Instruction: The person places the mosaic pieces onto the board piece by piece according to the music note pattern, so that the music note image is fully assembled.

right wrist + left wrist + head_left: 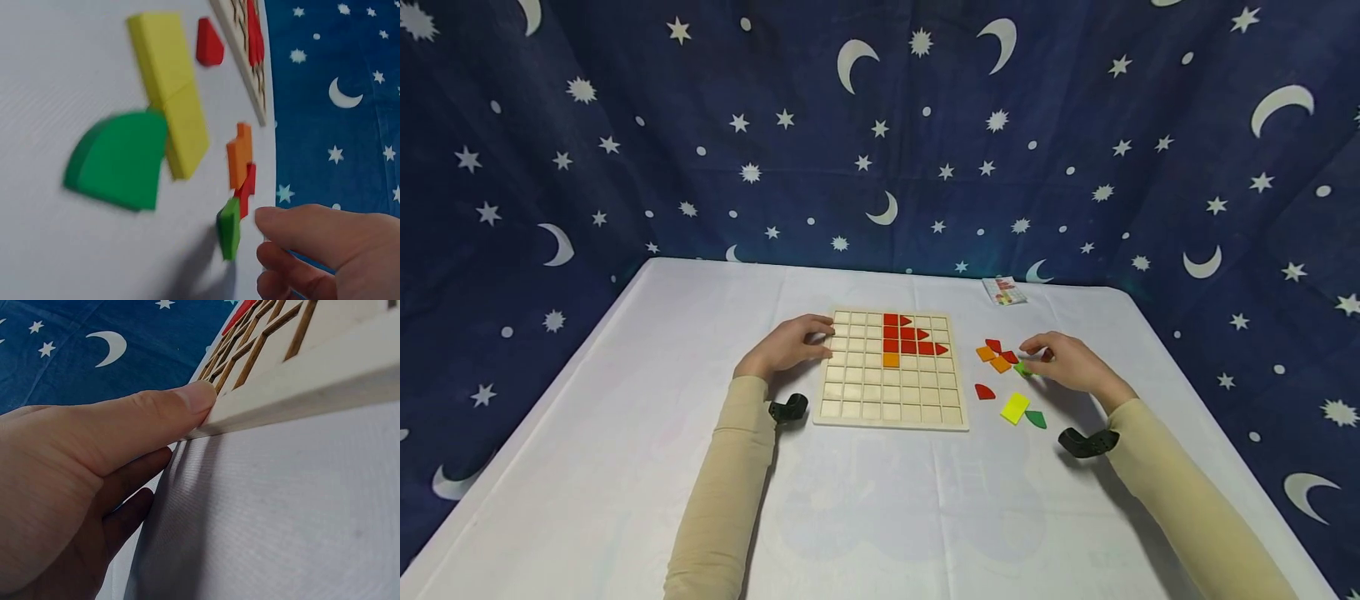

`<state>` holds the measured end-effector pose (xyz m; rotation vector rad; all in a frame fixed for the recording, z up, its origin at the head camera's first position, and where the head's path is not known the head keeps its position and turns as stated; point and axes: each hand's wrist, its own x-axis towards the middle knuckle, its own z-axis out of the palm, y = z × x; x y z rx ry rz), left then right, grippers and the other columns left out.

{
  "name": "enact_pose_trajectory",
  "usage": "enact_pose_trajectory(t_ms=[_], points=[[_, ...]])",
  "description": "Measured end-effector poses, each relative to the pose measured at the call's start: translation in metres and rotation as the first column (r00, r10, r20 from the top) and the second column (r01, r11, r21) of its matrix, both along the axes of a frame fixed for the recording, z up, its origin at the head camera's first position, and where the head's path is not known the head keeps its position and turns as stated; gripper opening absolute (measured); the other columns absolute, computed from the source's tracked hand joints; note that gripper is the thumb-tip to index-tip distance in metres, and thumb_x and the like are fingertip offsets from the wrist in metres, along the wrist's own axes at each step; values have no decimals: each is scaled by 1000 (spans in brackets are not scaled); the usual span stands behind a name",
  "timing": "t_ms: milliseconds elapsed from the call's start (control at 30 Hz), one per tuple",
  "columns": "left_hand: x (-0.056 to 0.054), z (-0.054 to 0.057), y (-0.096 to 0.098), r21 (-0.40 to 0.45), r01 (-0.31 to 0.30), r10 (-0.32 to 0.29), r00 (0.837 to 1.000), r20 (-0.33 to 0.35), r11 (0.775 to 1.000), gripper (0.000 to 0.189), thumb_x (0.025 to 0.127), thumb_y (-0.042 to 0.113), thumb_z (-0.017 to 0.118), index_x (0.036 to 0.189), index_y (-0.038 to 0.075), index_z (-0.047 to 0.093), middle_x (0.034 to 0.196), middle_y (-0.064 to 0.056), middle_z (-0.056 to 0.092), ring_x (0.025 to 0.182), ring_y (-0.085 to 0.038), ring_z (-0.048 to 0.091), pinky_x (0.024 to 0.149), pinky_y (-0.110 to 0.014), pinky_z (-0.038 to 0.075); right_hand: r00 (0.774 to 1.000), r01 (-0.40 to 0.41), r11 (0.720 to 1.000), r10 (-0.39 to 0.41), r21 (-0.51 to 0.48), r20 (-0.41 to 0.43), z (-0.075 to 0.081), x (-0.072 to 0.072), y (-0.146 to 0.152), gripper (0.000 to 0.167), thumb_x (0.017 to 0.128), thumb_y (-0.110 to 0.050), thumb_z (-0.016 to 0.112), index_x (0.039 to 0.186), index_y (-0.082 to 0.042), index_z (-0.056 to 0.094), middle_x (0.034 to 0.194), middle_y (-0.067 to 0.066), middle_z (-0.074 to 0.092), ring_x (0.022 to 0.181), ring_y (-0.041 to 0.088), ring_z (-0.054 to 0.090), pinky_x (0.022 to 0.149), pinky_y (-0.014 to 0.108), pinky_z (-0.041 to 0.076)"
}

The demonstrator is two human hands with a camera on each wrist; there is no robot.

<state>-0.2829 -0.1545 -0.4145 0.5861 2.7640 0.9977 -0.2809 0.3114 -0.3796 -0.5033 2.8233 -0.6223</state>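
Note:
My left hand [786, 343] touches the left edge of a pale wooden grid board [865, 400], its thumb on the rim in the left wrist view. Red tiles [908, 333] fill cells in three rows of the board, each row ending in a pointed tile. Below them lies one orange square tile [891, 360]. Over the loose tiles on the right, my right hand [1067, 362] hovers with thumb and fingers slightly bent. Close to its fingertips is a light green tile [230, 230]; a gap shows between them in the right wrist view.
Orange tiles [1001, 364] and red tiles [1010, 357] lie grouped right of the board. Nearer are a separate red tile [985, 392], two yellow tiles [165, 69] side by side and a dark green rounded tile [122, 159]. A patterned card [1004, 291] lies at the back.

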Motion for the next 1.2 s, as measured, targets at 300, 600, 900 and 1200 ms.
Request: enact_pose_trajectory(t_ms=[300,600,900,1200], points=[[0,-2,0,2,-7,7,1000,15,1000,47,90,22,72,130,0,61,147,-14,46,140,-32,35,116,-46,28,997,-69,998,69,5,18,-9,4,8,37,88,-8,70,124,2,64,119,17,62,93,26,53,83,42,50],[1,0,0,-3,-8,8,1000,9,1000,47,90,22,72,131,0,61,147,-14,46,140,-33,36,116,-47,29,998,-61,998,62,-5,15,-13,2,5,30,86,-12,75,111,1,67,103,9,64,86,22,53,78,36,51],[2,0,1,-1,-1,1,1000,-8,1000,47,90,20,71,130,-1,60,146,-16,46,140,-34,35,116,-48,28,997,-79,997,79,-9,15,-15,3,5,30,85,-17,77,109,-2,66,95,5,61,83,21,50,74,32,48],[0,-1,0,-4,-6,6,1000,7,1000,48,90,21,72,131,-1,60,147,-14,46,140,-32,35,116,-46,28,997,-81,997,81,-15,6,-18,2,5,29,85,-19,77,107,-3,67,95,5,60,84,21,50,75,32,49]])
